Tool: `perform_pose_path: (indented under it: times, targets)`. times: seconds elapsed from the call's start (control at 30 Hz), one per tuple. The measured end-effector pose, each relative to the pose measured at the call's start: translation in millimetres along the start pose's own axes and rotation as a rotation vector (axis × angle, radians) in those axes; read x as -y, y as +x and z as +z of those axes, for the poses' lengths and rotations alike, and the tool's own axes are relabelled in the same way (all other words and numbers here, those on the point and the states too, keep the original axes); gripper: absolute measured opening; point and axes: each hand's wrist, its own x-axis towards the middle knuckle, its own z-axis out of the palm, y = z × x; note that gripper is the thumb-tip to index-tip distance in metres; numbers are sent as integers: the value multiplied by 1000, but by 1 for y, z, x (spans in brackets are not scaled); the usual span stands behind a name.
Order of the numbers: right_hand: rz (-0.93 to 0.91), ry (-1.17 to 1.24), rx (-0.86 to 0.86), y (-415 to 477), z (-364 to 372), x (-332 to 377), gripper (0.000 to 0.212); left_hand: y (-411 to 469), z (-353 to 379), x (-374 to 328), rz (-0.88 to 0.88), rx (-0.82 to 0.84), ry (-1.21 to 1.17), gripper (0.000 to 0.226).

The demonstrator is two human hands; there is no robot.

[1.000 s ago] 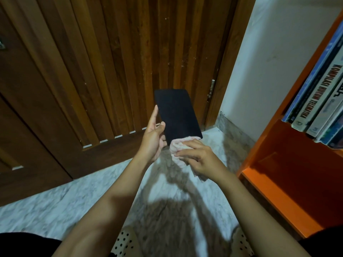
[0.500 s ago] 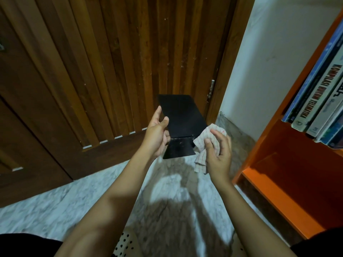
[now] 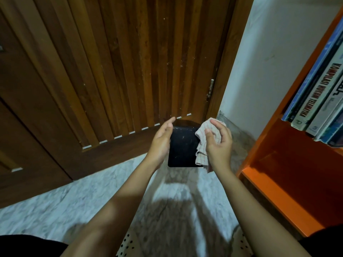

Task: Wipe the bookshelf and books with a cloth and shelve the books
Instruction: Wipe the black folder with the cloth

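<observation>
Two hands shared the job. My left hand lay flat along the left edge of a black slab, fingers nearly straight and the thumb out of sight, to steady it while the other side was rubbed. My right hand was curled round the cloth, bunching it so that a thick pad met the slab's right side and upper corner, with a loose tail hanging below my palm. The slab was probably a bookend, though in that dim light I could not be sure. Pale specks of dust showed on its face, so I judged the wiping only part done. I held it out in front of me, above the floor and well apart from the shelf, most likely so the dust would drop clear of the orange boards. The books leaned together on the upper board at my right, spines outward, with an orange bay below them. The floor was pale veined marble, darkened by my own shadow. A slatted wooden door filled the view ahead, and a white wall ran between it and the shelf.
</observation>
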Motion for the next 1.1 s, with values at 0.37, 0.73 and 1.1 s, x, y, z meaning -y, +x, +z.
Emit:
perform_pose_path:
  times: [0.37,0.73,1.1]
  targets:
    - [4,-103,23,-6,5,4,24,-5,3,-3,12,-21,-104,22]
    - [-118,-326,58,-17,2,-5,27,-7,6,3,-67,-40,-221,24]
    - [-241,-159,177,-23,21,-3,27,-8,9,0,-78,42,-316,31]
